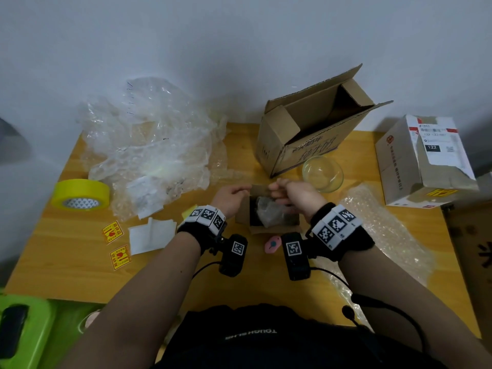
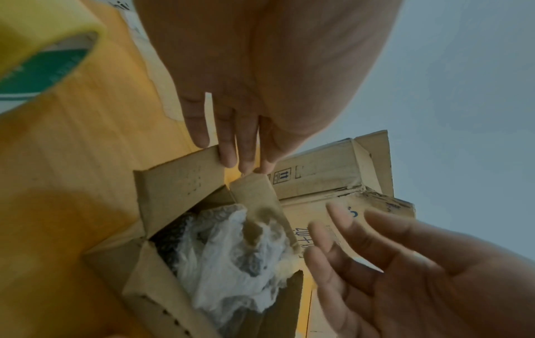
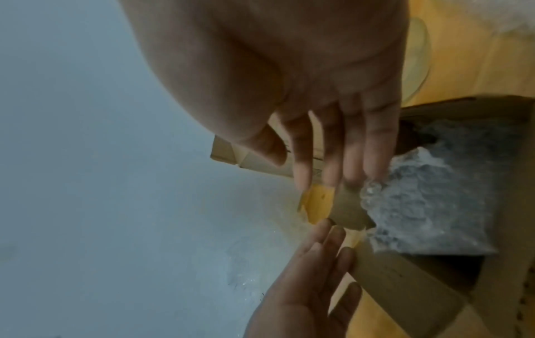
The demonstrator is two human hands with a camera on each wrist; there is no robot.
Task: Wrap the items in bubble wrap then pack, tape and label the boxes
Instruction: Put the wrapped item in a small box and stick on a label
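A small open cardboard box (image 1: 242, 212) sits on the wooden table right in front of me. Inside it lies a dark item wrapped in bubble wrap (image 1: 269, 213), plainly visible in the left wrist view (image 2: 231, 251) and the right wrist view (image 3: 420, 205). My left hand (image 1: 231, 195) touches the far left flap (image 2: 179, 189) with straight fingers (image 2: 228, 155). My right hand (image 1: 288, 194) reaches over the box; its straight fingers (image 3: 333, 164) hover at the far flap (image 3: 344, 205). Neither hand holds anything.
A large open box (image 1: 306, 134) lies tilted behind, with a glass bowl (image 1: 322, 173) before it. A white labelled box (image 1: 426, 161) stands at the right. Bubble wrap (image 1: 149, 145), yellow tape (image 1: 81, 194), fragile stickers (image 1: 113, 231) lie left; a pink cutter (image 1: 273, 243) lies near me.
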